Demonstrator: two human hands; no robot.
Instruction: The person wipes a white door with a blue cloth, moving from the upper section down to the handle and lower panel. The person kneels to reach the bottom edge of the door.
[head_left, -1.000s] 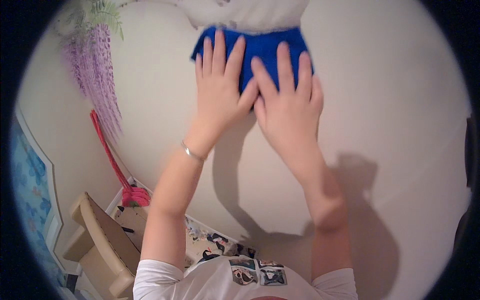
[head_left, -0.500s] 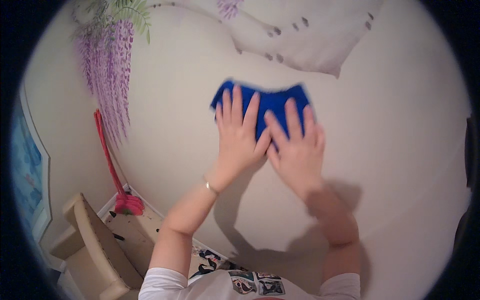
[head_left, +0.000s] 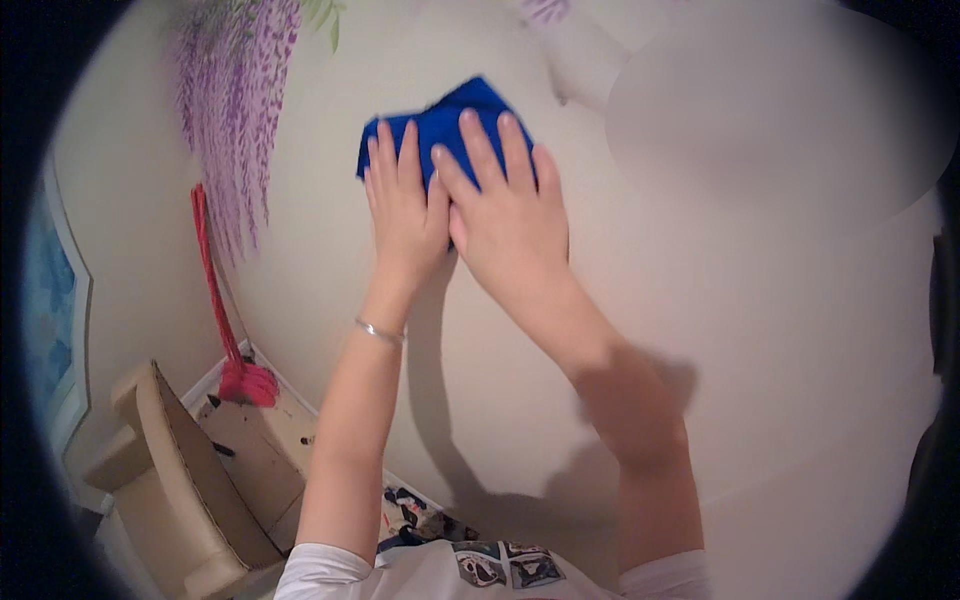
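Note:
A blue cloth (head_left: 475,97) lies spread against a pale wall (head_left: 760,340), its upper edge uneven and peaked on the right. My left hand (head_left: 408,215) rests flat on the cloth's left part, fingers stretched upward, a silver bracelet on that wrist. Beside it, my right hand (head_left: 515,225) presses flat on the cloth's right part with its fingers spread. The two hands touch or overlap near the thumbs. The cloth's lower part is hidden beneath both palms.
Purple hanging blossoms (head_left: 235,120) decorate the wall at upper left. A red long-handled dustpan or broom (head_left: 247,383) leans in the corner. A tan armchair (head_left: 160,480) stands at lower left, near a blue picture with a white frame (head_left: 78,330). A grey blur covers the upper right.
Both hands and the cloth have moved left and upward along the wall. The cloth's edge is now more tilted, and the arms are stretched further. The view has shifted a little.

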